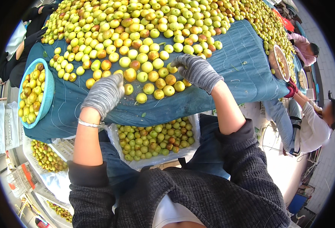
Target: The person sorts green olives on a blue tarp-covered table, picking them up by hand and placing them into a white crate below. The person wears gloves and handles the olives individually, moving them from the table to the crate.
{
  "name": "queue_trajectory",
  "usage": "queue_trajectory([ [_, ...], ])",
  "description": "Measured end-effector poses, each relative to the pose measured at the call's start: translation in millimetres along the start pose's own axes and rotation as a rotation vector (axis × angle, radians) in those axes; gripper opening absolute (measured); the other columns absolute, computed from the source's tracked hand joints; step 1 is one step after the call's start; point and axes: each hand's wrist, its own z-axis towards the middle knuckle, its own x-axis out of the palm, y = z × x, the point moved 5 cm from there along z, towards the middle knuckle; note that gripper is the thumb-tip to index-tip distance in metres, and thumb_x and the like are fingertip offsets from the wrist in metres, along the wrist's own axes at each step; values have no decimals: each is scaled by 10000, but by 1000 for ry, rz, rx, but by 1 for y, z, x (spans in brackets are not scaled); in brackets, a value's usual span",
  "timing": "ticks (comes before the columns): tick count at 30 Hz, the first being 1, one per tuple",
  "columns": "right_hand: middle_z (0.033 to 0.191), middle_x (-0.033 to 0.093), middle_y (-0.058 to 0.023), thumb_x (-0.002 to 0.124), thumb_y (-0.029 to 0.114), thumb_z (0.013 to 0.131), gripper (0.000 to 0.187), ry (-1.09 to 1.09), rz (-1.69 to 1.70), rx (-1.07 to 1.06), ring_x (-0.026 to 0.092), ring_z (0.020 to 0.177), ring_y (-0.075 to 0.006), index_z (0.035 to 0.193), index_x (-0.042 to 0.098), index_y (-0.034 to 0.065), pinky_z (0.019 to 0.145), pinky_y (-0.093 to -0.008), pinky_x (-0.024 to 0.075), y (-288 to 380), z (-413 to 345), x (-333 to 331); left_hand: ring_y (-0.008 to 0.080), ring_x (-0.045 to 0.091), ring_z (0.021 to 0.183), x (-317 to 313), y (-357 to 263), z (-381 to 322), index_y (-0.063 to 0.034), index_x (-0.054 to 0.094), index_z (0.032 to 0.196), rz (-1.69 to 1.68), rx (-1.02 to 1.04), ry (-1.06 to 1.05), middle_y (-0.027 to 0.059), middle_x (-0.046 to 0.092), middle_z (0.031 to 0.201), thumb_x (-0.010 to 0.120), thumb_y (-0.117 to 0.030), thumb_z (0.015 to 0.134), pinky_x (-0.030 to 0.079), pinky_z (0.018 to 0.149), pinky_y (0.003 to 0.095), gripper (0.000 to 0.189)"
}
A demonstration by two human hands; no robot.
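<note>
Both of my hands wear grey striped knit gloves over a table spread with a blue-green cloth (156, 111). A large heap of green and reddish-brown jujube fruits (144, 67) covers much of it. My left hand (106, 92) is at the near left edge of the loose fruits, its fingers curled and turned away; whether a fruit is inside cannot be told. My right hand (197, 71) reaches over the right side of the fruits, fingers bent, a fruit (171, 68) at its fingertips. Below the cloth's edge, a plastic-lined crate (196, 134) full of similar fruits stands between the person's knees.
A blue plastic basket (50, 91) of fruits stands at the table's left edge. White crates (28, 145) with fruits are at lower left. Pinkish baskets (272, 61) stand at right, near a co-worker's red-gloved hands (291, 89). Another person's dark-gloved hand (36, 35) is at upper left.
</note>
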Motion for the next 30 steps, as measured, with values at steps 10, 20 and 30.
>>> queue_trajectory([
  [10,988,681,-139,699,388,810,387,245,-243,50,653,973,-294,1019,648,65,837,-403,516,6,-2,34,369,625,992,25,-10,7,-73,592,1210,112,66,225,214,596,1092,675,-112,747,506,880,420,472],
  [20,1224,605,-105,611,145,914,412,147,1630,46,638,1066,-205,1313,532,75,828,-308,571,0,8,-12,306,601,1041,-5,7,24,-71,531,1281,-407,38,-264,153,597,1103,629,-84,810,492,917,359,481],
  [30,1091,595,-57,582,227,961,324,-55,619,-152,625,844,-127,1246,566,75,706,-265,572,21,25,-5,342,597,1084,18,-6,39,-92,573,1276,-144,-21,-79,170,608,1197,762,-177,751,483,949,387,565],
])
